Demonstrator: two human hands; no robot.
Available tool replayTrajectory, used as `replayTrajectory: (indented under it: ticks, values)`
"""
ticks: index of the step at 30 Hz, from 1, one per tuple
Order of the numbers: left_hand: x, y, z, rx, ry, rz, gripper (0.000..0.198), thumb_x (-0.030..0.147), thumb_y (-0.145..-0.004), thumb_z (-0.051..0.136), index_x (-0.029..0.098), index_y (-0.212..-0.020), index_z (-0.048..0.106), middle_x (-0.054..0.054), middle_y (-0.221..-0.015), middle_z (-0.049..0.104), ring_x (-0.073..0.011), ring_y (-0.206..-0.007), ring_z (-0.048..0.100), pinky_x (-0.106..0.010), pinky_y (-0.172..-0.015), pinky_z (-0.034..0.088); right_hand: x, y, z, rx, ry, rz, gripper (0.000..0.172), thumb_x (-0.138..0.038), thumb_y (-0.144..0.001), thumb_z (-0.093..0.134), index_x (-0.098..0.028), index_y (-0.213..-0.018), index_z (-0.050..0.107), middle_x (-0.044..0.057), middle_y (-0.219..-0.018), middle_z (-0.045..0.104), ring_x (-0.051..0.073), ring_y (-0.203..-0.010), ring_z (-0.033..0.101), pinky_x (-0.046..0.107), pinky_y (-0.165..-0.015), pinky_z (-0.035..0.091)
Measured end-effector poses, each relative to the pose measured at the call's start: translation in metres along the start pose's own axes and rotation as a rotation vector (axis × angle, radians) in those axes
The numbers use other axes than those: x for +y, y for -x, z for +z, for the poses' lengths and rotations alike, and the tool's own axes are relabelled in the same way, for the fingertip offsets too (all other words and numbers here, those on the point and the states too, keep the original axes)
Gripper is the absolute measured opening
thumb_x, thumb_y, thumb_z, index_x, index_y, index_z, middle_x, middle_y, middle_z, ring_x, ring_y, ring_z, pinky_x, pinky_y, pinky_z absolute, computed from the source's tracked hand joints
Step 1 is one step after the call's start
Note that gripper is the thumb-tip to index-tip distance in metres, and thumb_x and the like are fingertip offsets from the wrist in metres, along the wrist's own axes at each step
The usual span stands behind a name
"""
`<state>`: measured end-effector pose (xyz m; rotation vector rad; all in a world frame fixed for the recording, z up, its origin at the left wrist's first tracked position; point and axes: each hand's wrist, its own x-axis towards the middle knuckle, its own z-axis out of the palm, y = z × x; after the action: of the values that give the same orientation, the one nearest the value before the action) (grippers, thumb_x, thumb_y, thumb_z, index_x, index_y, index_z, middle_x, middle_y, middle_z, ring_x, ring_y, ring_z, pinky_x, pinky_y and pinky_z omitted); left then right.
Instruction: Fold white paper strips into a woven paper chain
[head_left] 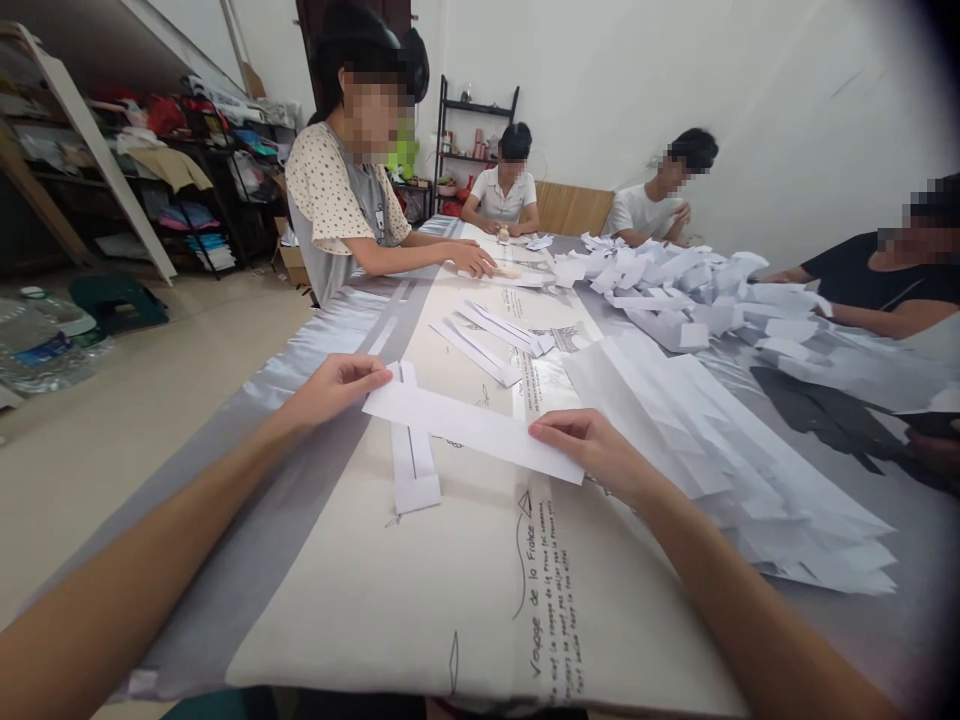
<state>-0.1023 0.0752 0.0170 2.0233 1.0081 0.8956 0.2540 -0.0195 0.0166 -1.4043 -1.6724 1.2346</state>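
Paper strip (pixel 472 428) above printed tablecloth (pixel 337 600), white wall (pixel 592 90) beyond.

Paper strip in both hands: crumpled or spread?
Spread lengthwise: the paper strip runs straight from left hand to right hand; whether doubled, cannot tell.

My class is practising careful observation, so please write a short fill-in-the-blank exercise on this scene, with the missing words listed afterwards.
1. The paper strip held by the left hand and the right hand is coloured ____.
2. The large fanned stack of papers lies nearer the ____ hand.
3. The black writing on the table covering includes the words "Voyage de la ____".

Missing words, in order: white; right; France.
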Motion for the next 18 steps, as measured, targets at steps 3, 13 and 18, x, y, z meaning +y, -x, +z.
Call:
replayTrajectory:
  ticks: [3, 13, 18]
  values:
    - [0.004, 0.001, 0.001, -0.176, -0.097, 0.062, 0.035, 0.050, -0.092, 0.062, 0.017, -0.080, 0.068, 0.000, -0.077, 0.065, -0.0150, -0.072, 0.058, -0.022, -0.067, 0.043, -0.002, 0.001, 0.001, 0.070, 0.031, -0.053, 0.037, -0.055, -0.088, 0.066, -0.020, -0.078, 0.075, 0.003, -0.080, 0.068, 0.017, -0.069, 0.056, 0.029, -0.058, 0.041]
    - [0.030, 0.008, 0.028, -0.401, -0.437, 0.280, 0.030, 0.041, -0.102, 0.053, 0.023, -0.093, 0.075, -0.002, -0.087, 0.074, -0.0175, -0.078, 0.067, -0.023, -0.072, 0.044, -0.001, -0.001, 0.012, 0.070, 0.091, -0.183, 0.026, -0.047, -0.088, 0.069, -0.024, -0.084, 0.080, 0.005, -0.091, 0.074, 0.021, -0.085, 0.066, 0.037, -0.078, 0.052]
    - [0.022, 0.005, 0.022, -0.277, -0.493, 0.319, 0.033, 0.040, -0.103, 0.050, 0.022, -0.088, 0.074, -0.003, -0.086, 0.073, -0.0175, -0.076, 0.067, -0.025, -0.069, 0.043, 0.000, -0.003, 0.011, 0.114, 0.066, -0.241, 0.019, -0.044, -0.087, 0.073, -0.027, -0.085, 0.082, 0.006, -0.093, 0.072, 0.020, -0.083, 0.065, 0.036, -0.071, 0.053]
